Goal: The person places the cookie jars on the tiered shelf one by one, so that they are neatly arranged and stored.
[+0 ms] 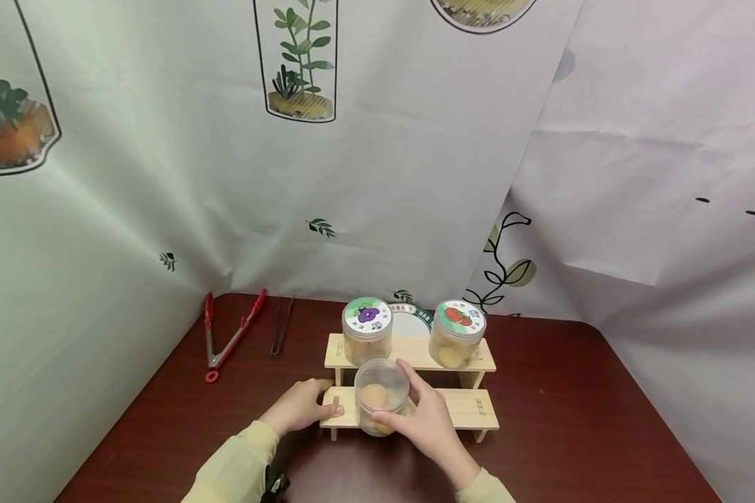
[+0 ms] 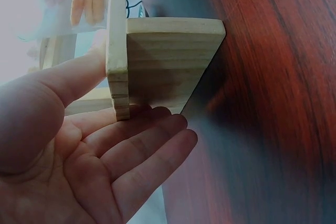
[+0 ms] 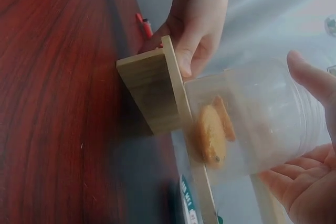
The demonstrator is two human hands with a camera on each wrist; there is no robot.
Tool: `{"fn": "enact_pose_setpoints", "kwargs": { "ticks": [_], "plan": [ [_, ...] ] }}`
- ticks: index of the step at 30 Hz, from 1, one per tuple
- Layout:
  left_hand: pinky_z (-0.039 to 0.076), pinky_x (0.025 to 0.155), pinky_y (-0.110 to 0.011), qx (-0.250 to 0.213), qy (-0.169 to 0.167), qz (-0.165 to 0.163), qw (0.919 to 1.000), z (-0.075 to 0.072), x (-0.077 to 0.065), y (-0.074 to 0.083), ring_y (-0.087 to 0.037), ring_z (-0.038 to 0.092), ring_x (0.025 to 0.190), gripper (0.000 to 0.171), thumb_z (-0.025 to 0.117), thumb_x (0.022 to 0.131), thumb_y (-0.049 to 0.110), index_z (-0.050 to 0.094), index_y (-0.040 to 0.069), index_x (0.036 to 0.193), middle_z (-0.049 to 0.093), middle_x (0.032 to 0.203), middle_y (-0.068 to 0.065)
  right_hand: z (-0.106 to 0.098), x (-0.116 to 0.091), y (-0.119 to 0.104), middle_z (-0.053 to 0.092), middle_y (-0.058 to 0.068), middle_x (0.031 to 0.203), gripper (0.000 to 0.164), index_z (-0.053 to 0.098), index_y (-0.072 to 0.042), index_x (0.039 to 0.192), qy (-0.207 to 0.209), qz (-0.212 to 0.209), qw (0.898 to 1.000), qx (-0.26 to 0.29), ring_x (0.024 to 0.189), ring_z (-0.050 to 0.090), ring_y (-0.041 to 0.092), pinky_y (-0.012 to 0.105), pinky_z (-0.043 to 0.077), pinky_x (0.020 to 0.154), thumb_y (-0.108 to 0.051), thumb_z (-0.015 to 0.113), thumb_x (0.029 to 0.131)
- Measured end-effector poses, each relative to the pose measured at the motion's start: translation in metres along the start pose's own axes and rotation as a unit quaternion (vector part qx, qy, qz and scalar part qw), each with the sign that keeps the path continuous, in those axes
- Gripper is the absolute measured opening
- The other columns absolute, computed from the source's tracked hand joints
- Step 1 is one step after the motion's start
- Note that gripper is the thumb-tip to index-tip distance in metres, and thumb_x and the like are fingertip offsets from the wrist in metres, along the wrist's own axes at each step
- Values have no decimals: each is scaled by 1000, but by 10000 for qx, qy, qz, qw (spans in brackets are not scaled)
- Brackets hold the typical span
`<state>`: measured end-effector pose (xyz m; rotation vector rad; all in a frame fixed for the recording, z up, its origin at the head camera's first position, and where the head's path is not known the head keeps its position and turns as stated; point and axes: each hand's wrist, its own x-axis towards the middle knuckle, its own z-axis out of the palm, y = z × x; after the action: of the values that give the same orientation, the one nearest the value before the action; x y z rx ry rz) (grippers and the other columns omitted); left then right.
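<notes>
A clear plastic jar (image 1: 366, 418) without a lid stands on the lower step of a two-tier wooden stand (image 1: 462, 409), left of its middle. Biscuits (image 3: 211, 136) lie at the bottom of the jar. My right hand (image 1: 430, 423) holds the jar near its rim from the right, thumb in front and fingers behind. At the left end of the lower step, my left hand (image 1: 298, 406) grips the board. Its thumb is over the top, and the fingers reach under the board beside the wooden leg (image 2: 168, 61).
On the upper step stand two lidded jars, one with an eggplant label (image 1: 368, 318) and one with a tomato label (image 1: 459, 321). A round plate (image 1: 409, 323) is partly hidden behind them. Red-handled tongs (image 1: 229, 344) and metal tweezers (image 1: 281, 328) lie at the left.
</notes>
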<state>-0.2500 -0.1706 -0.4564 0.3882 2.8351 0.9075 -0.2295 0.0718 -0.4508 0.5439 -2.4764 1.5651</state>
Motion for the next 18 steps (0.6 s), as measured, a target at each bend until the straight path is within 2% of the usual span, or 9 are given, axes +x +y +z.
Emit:
{"fn": "enact_pose_setpoints", "kwargs": {
  "ticks": [4,18],
  "plan": [
    [47,75,-41,-32,37,72,10000,-1,-1,0,-22,62,83,42,76,79,32,66,1,105,69,91,-9,0,-1,0,50,14,138,91,44,-2,139,4,5,10000,44,124,49,30,44,43,94,-36,86,67],
    [48,79,-44,-70,-17,-33,10000,-1,-1,0,-23,63,90,47,76,79,32,65,-1,111,69,99,-12,-2,-4,-4,43,21,143,101,32,4,144,-154,35,9998,85,125,47,32,42,41,97,-35,85,68]
  ]
}}
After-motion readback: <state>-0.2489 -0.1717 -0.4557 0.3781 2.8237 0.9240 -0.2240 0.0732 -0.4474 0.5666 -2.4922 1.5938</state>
